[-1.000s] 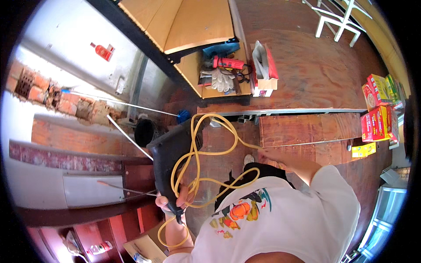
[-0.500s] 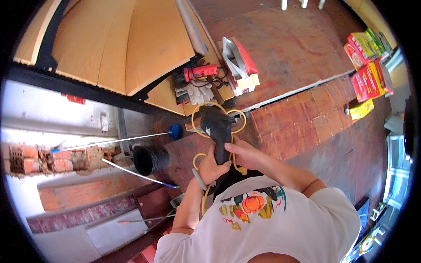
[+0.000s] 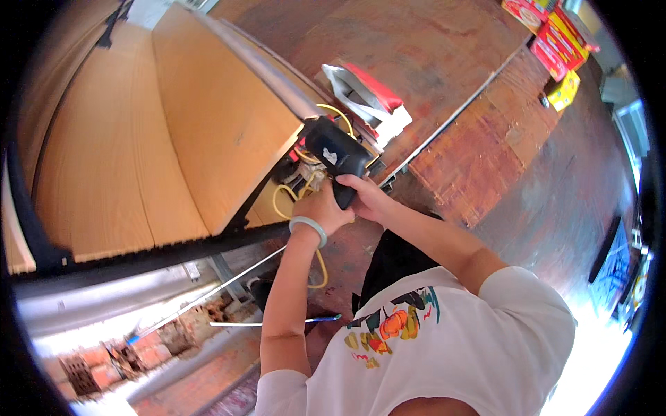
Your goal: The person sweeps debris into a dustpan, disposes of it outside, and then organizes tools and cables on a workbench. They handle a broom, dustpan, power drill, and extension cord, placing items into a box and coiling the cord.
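Both hands are wrapped around the handle of a black hair-dryer-shaped tool (image 3: 338, 149) with a white worn patch on its body. My left hand (image 3: 322, 209), with a pale bangle at the wrist, closes on the handle from the left. From the right, my right hand (image 3: 368, 197) grips the same handle, its thumb along the top. A yellow cord (image 3: 322, 270) loops around the tool and hangs down past my left wrist. The tool's body is at the near right corner of a light wooden panel (image 3: 215, 118) and partly hides the things lying there.
Beyond the tool lies an opened red and silver bag (image 3: 374, 87). Red and yellow boxes (image 3: 558, 48) stand at the far right on the reddish wooden floor (image 3: 479, 159). A white pole (image 3: 208, 301) runs at the left below the panel's dark edge (image 3: 159, 260).
The tool and both hands have moved up and forward, to the panel's corner. The view has turned and shifted toward the panel. My grip on the handle stays.
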Demonstrator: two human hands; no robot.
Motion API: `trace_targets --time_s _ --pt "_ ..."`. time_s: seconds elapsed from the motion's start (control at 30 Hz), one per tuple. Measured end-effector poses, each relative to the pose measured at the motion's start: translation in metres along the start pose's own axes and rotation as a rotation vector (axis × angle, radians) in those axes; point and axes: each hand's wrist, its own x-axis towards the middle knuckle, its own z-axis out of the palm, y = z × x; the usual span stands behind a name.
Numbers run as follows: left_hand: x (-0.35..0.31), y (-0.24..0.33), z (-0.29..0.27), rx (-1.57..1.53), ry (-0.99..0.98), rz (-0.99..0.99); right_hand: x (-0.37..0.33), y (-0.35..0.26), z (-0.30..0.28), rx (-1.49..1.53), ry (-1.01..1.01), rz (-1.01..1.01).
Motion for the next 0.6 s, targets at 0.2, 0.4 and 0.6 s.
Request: trace_targets --time_s 0.2,0.4,0.6 --pt "0.043 0.002 -0.038 0.185 -0.067 -0.061 0.037 -0.005 0.011 0.296 -0.047 0.112" --pt "0.074 -0.059 -0.022 -0.175 0.130 0.058 0.090 0.017 0.024 0.375 -0.107 0.179" --pt "0.148 -0.131 0.019 -0.034 0.327 0.098 0.136 0.005 0.037 0.274 0.077 0.079"
